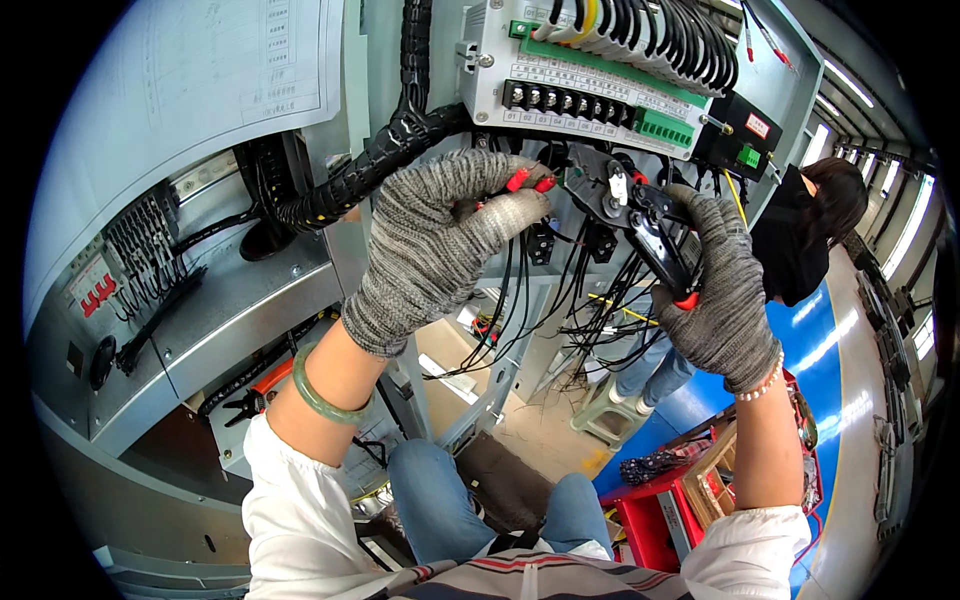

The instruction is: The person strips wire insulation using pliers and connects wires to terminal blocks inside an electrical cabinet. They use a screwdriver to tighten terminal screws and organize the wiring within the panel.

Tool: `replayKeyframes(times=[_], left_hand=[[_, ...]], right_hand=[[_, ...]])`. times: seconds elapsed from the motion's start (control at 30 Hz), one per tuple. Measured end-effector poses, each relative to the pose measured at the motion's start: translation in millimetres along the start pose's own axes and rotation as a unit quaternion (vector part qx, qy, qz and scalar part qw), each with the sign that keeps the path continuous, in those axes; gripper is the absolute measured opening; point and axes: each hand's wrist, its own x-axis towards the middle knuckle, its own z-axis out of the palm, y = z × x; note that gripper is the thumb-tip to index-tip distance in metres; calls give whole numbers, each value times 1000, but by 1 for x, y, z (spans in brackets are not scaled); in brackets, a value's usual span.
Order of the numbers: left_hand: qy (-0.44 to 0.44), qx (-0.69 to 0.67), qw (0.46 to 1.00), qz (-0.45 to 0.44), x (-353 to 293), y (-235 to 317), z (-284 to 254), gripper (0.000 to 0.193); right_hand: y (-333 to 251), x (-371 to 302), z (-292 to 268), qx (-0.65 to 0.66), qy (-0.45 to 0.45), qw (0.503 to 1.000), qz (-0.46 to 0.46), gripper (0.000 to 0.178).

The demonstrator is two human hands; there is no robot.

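Note:
My left hand (430, 240), in a grey knitted glove, pinches black wires that have red insulated terminals (517, 180) near their ends. Beside it, my gloved right hand (722, 290) is wrapped round the handles of a crimping tool (655, 248) with black grips and a red end. The tool's metal head (597, 185) points left, close to the terminals; whether its jaws touch a wire I cannot tell. Just above both hands sits a white control unit (490, 85) with a black screw terminal strip (570, 101) and a green connector (663, 127).
Loose black wires (610, 335) hang below the unit. A thick wrapped cable bundle (370, 170) runs along the left. Orange-handled pliers (262, 388) lie on a lower ledge. At right are a co-worker in black (795, 235), a green stool (610, 410) and a red tool cart (660, 525).

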Motion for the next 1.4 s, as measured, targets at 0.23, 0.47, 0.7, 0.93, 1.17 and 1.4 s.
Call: replayKeyframes(times=[0.23, 0.47, 0.7, 0.93, 1.17, 1.4], left_hand=[[14, 37, 999, 27, -1, -4, 1, 22], [15, -1, 1000, 22, -3, -7, 5, 22], [-7, -30, 999, 26, -5, -9, 4, 23], [14, -46, 996, 75, -3, -16, 5, 24], [13, -25, 997, 69, -6, -14, 4, 23], [5, -46, 998, 47, -8, -15, 3, 24]], right_hand=[[-1, 1, 7, -24, 0, 1000, 16, 77], [-1, -1, 11, -39, 17, 999, -15, 69], [5, 1, 13, -9, -7, 1000, -14, 66], [-1, 1, 20, 6, 47, 998, -28, 63], [-1, 0, 22, 7, 33, 999, -21, 67], [8, 7, 24, -13, 24, 999, -47, 67]])
